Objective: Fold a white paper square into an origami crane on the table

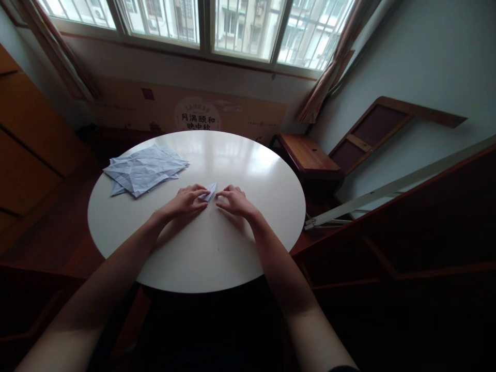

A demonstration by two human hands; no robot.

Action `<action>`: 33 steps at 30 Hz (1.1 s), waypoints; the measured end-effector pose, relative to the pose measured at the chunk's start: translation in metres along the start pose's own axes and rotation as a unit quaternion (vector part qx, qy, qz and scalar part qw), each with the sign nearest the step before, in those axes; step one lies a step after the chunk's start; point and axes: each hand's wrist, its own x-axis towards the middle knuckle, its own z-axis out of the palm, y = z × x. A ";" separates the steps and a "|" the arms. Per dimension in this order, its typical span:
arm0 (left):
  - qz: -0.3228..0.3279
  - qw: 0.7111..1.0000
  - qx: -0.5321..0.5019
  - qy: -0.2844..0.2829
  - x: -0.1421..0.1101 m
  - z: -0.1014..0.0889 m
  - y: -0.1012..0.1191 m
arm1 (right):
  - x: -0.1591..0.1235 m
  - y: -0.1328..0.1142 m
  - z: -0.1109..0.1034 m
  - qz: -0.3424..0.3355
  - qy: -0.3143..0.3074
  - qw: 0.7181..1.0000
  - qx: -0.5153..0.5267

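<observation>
- From here I see a person's 2 bare hands out over a round white worktop (127, 227), their forearms reaching in from the near side.
- The small folded paper (211, 191) is flat-sided and pointed, and sits around the middle of the worktop, between the 2 hands.
- The left hand (189, 199) has its fingers closed on the left side of that folded paper, pinning it.
- The right hand (235, 200) is just beside the paper's right side, fingers bent towards it; I cannot quite tell from here whether they touch it or grip anything.
- Over on the far left of the worktop lies a loose pile of creased sheets (147, 166), pale and overlapping, with corners jutting out in several directions. It is well apart from the right hand.
- Beyond the worktop, a tan board (135, 111) with printed writing stands below the barred windows (248, 28).
- 2 curtains hang at the sides, the left curtain (58, 49) and the right curtain (327, 72).
- A wooden stool (308, 151) stands past the worktop's far right edge, near a wooden frame (382, 121) by the wall.
- A brown cupboard (33, 124) fills the left side.
</observation>
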 end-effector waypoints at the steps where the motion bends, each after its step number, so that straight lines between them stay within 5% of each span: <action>1: 0.001 1.000 0.001 0.000 0.000 0.000 0.000 | 0.000 0.000 0.000 0.000 0.001 1.000 0.000; 33: 0.001 1.000 0.001 0.003 0.000 0.001 -0.001 | 0.000 -0.001 -0.001 0.005 -0.004 1.000 -0.004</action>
